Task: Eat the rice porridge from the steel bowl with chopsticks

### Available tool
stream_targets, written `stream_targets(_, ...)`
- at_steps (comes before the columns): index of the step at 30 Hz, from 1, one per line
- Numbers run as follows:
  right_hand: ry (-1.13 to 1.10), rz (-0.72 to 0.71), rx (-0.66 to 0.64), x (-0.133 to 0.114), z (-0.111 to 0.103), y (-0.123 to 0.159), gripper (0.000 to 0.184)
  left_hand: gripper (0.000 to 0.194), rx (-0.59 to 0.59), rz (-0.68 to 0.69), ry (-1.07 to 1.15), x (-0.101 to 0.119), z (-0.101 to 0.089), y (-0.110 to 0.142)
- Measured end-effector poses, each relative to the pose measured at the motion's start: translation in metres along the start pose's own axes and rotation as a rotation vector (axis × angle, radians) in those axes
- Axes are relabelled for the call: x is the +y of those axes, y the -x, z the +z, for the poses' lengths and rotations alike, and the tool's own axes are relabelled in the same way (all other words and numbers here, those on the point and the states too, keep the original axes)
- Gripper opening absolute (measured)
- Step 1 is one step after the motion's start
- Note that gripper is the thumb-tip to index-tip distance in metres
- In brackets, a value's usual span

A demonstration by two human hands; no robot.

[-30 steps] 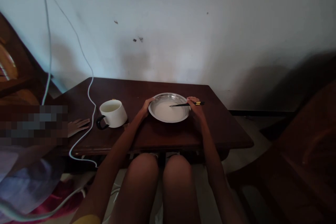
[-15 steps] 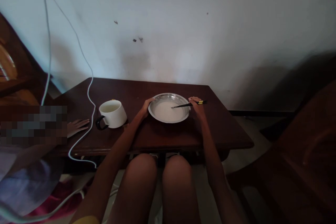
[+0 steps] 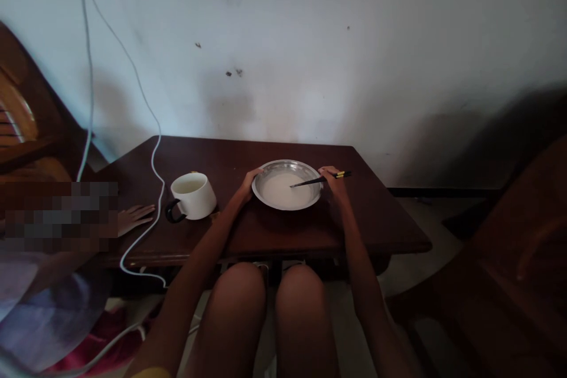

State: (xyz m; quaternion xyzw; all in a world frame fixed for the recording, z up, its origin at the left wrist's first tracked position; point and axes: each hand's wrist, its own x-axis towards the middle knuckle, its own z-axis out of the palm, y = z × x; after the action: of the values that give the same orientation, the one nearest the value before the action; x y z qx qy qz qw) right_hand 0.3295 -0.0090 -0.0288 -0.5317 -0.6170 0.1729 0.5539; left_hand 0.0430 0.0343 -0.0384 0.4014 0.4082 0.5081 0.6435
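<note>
A round metal plate with a white, milky filling stands on the dark wooden table in front of me. My left hand grips the plate's left rim. My right hand is at the plate's right rim and holds a pair of black chopsticks with yellow bands. Their tips reach over the rim into the white filling. A white mug with a black handle stands to the left of the plate, apart from both hands.
A white cable hangs down the wall and runs across the table's left part. Another person's hand rests on the table's left edge. A wooden chair is at the right, dark wooden furniture at the left.
The chopsticks' back ends have tilted up a little and their tips shifted slightly right in the plate. My left hand stays on the rim. The view has dipped slightly.
</note>
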Motion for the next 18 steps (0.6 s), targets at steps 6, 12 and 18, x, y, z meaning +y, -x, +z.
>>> stream_targets(6, 0.011, -0.016, -0.065, -0.004, 0.013, 0.005, 0.023, 0.032, -0.022, 0.012, -0.007, 0.001, 0.001, 0.000)
stream_targets(12, -0.018, 0.045, -0.005, 0.001, 0.004, 0.001, 0.027, 0.033, -0.011, 0.009, -0.011, 0.002, 0.002, 0.001)
stream_targets(18, -0.075, 0.027, -0.097, -0.007, 0.005, 0.006, 0.026, 0.035, -0.011, -0.017, -0.014, 0.002, 0.001, 0.002)
